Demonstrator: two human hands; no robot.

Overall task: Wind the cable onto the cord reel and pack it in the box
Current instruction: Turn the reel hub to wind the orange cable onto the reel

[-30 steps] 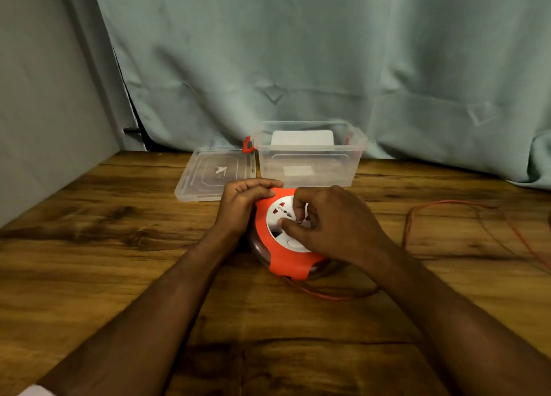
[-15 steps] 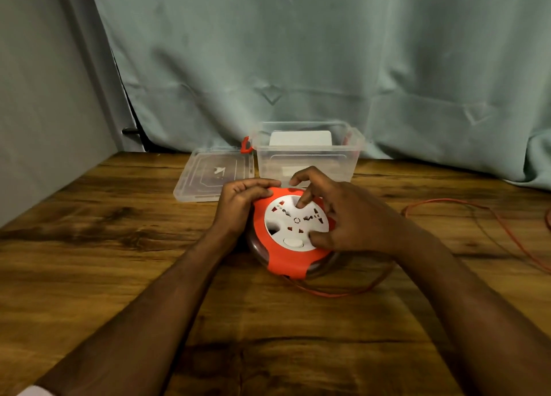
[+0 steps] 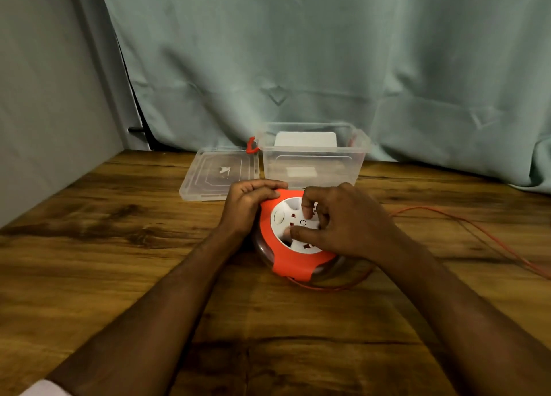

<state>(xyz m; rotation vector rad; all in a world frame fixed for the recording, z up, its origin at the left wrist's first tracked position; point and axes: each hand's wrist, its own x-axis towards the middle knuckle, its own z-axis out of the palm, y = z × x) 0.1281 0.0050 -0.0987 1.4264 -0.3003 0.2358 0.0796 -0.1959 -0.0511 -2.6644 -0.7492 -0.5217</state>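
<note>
Both hands grip the cord reel (image 3: 293, 240): left hand (image 3: 249, 208) its rim, right hand (image 3: 343, 221) its hub.

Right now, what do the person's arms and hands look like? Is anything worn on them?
Both the left hand and the right hand are bare: no gloves, and no rings, watch or bracelet that I can make out. The forearms are uncovered along their whole visible length. The only clothing in view is a pale sleeve edge at the bottom left corner, on the left arm.
</note>
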